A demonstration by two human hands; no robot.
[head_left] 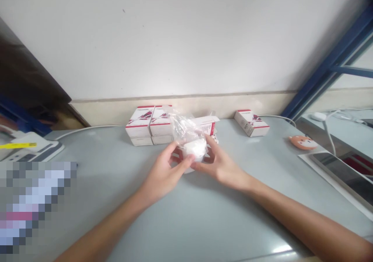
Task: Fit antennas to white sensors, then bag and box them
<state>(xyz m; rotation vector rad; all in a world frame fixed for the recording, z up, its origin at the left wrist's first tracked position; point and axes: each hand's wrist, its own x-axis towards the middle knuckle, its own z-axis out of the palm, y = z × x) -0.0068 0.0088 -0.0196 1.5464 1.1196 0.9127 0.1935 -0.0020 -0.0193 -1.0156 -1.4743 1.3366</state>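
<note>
Clear polythene bag (182,125) puffs up loosely around a white round object (195,149), its pale shape showing through the film at twelve o'clock from the person, near the table's far edge. It looks light, and probably stiff inside its soft wrapping. The film will likely be slippery and crumple easily, so the surest hold seems to be on the firm white body through the bag, not on the loose gathered top.

Both hands are partly open and cupped, holding the bag low around the object between them. The left hand (166,170) curls its fingers around the near left side, with the thumb pressing in at the front. The right hand (218,164) reaches around the right side, its fingers bent over the object and its thumb toward the left hand. Neither is clenched into a fist.

Just behind the bag, at eleven o'clock, stands a stack of white-and-red cartons (148,125), with an open white carton (208,125) touching the bag's right side. A single white-and-red carton (251,123) lies well apart at one o'clock. An orange fox-face pad (303,142) sits at two o'clock, near a tablet (344,176), while a digital scale (37,149) rests at ten o'clock on the grey table (96,165).
</note>
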